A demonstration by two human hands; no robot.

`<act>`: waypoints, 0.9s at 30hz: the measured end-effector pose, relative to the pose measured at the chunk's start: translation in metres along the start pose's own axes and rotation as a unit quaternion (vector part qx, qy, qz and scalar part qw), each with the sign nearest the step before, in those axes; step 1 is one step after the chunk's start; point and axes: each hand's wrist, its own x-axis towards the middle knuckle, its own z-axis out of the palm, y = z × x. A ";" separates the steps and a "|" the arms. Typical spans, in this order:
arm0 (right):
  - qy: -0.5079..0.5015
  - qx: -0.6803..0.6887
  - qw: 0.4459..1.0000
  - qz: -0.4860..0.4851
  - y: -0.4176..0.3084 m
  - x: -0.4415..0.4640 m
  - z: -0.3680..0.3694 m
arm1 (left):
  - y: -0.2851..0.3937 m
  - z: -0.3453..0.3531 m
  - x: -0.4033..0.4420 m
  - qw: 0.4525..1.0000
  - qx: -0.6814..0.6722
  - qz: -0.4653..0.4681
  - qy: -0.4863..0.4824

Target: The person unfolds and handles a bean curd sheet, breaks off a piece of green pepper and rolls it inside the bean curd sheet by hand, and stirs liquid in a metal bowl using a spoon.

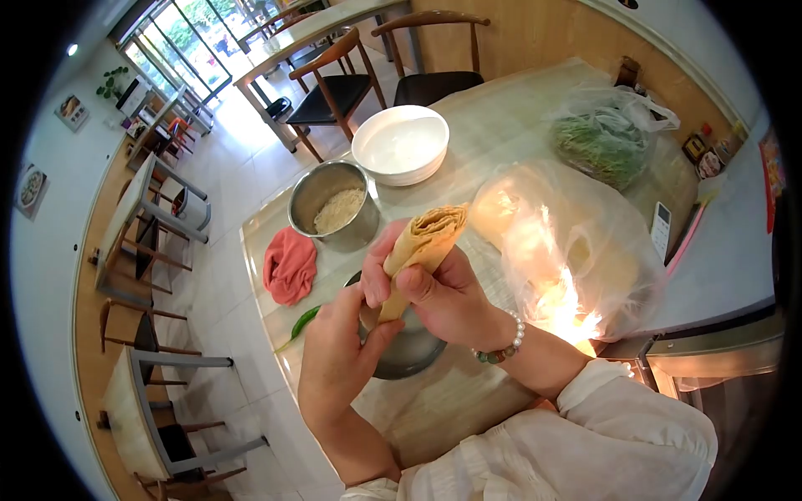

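A pale yellow rolled thin pancake (422, 242) stands tilted between my hands, its many layers showing at the upper end. My right hand (451, 301) wraps round its middle with the thumb pressed on the near side. My left hand (341, 346) grips the lower end with fingers bent. Below both hands is a grey metal bowl (409, 357), partly covered by them. A green chili pepper (301, 324) lies just left of my left hand. To the right, a big clear plastic bag (585, 242) holds yellowish contents, blurred by glare.
Beyond my hands are a steel pot (311, 192) with pale grains inside and a white bowl (401, 171). A red cloth (290, 267) lies near the table's left edge. At the back right sit a bag of greens (606, 142) and a white remote (661, 225). Chairs (334, 92) stand beyond.
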 end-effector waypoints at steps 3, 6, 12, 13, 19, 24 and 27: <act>-0.010 -0.022 1.000 0.005 -0.001 -0.001 -0.001 | 0.006 -0.004 0.001 0.999 0.014 0.040 0.010; 0.029 -0.001 1.000 -0.001 -0.002 0.001 0.007 | 0.006 -0.004 0.002 0.998 0.023 0.054 0.036; 0.050 0.024 0.998 0.028 0.006 0.003 0.003 | 0.006 -0.013 -0.004 0.999 0.036 0.016 0.011; 0.069 0.072 0.995 0.017 0.005 0.004 0.002 | 0.002 -0.018 -0.007 0.998 0.025 0.040 0.051; 0.115 0.192 0.975 0.018 -0.007 0.010 -0.014 | -0.008 -0.052 -0.032 0.957 -0.122 -0.042 0.260; 0.100 0.225 0.968 0.040 -0.007 0.009 -0.018 | -0.017 -0.061 -0.039 0.941 -0.083 -0.098 0.312; 0.101 0.224 0.969 0.040 -0.009 0.009 -0.016 | -0.018 -0.064 -0.041 0.947 -0.060 -0.134 0.287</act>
